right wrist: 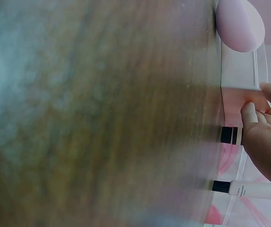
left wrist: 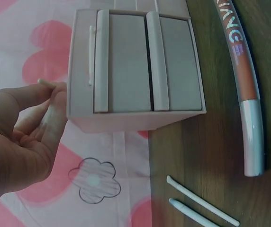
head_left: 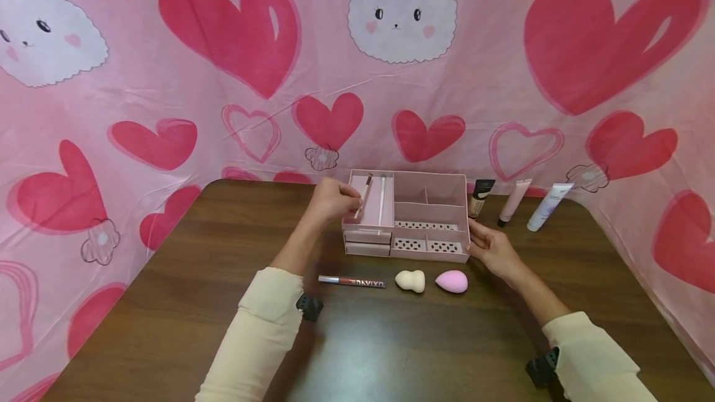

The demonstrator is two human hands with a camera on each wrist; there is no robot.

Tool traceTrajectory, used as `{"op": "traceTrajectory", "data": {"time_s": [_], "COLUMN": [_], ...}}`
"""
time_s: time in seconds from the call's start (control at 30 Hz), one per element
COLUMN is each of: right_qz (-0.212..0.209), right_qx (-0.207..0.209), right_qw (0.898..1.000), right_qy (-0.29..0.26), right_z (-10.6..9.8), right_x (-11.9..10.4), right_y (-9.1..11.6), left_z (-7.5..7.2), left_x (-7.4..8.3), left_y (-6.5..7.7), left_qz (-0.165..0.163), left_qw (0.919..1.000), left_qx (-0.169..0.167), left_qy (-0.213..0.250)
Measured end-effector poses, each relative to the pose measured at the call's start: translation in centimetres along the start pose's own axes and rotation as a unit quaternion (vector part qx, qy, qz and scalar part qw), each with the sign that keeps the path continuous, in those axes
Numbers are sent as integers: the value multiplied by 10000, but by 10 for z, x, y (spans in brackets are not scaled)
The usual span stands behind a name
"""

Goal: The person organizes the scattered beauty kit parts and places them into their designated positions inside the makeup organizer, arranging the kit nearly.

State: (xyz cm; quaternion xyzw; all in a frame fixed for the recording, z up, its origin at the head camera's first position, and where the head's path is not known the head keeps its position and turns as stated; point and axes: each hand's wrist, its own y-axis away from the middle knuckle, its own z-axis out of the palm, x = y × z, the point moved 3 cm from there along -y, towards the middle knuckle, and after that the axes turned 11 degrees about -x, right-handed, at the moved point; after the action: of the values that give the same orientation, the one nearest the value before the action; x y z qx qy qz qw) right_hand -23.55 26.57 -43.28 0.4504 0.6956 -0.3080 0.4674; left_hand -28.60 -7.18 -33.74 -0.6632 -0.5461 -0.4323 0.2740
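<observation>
A pink makeup organizer stands on the table, with two drawers at its lower left and spotted liners in its small front compartments. My left hand pinches a slim makeup brush over the left compartment, dark end upward. Another pale brush lies inside that compartment. In the left wrist view, the left hand is beside the organizer's upper edge, and the held brush is mostly hidden. My right hand touches the organizer's right side wall, thumb at the front corner and fingers along the wall.
In front of the organizer lie a lip gloss tube, a cream sponge and a pink sponge. A black-capped tube, a pink tube and a white tube stand right. Two pale sticks lie on the table.
</observation>
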Motion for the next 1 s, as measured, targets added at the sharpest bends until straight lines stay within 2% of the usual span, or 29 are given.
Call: {"op": "traceTrajectory", "data": {"time_s": [0.2,0.4,0.7,1.0], "right_qz": [-4,1,-31,-25], "right_qx": [1,-14,-94,-69], "right_qw": [10000,10000,9998,9999], "right_qy": [-38,-95,-189,-154], "right_z": [0,0,0,1], "right_x": [0,-1,-1,-2], "right_y": [0,-1,-1,0], "left_z": [10,17,21,27], "left_x": [5,8,11,14], "left_y": [-7,-10,-13,-17], "left_qz": [93,150,134,-55], "left_qw": [9970,9966,9853,9791], "left_qx": [104,60,-17,-178], "left_qy": [-756,-809,-1704,-2024]}}
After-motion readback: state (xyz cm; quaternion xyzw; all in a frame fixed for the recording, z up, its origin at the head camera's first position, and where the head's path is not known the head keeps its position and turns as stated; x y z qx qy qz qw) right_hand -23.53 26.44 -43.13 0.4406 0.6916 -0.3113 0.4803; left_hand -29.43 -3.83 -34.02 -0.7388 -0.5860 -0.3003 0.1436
